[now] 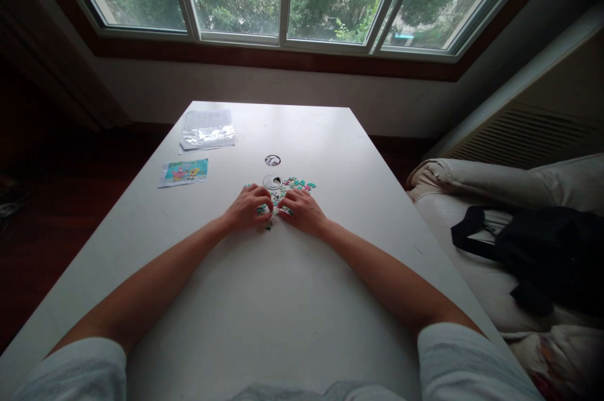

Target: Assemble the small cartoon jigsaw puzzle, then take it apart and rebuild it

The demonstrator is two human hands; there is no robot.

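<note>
A spread of small jigsaw pieces (298, 184), green, teal and pink, lies on the white table. Among them, my left hand (250, 207) is curled, its thumb and fingertips drawn together over the pieces. My right hand (302, 209) faces it from the other side, fingers bent and closed, with the fingertips close to the left ones. Whatever either hand pinches is too small and too covered to make out. Just beyond the hands lies a round silvery disc (272, 182), perhaps a lid. Farther back is a second round shiny disc (272, 160).
On the table's left lie a colourful cartoon picture sheet (185, 172) and a clear plastic bag with paper (207, 129). The white table (264, 313) narrows toward the window wall. A pale sofa (438, 218) with a dark garment (552, 256) stands to the right.
</note>
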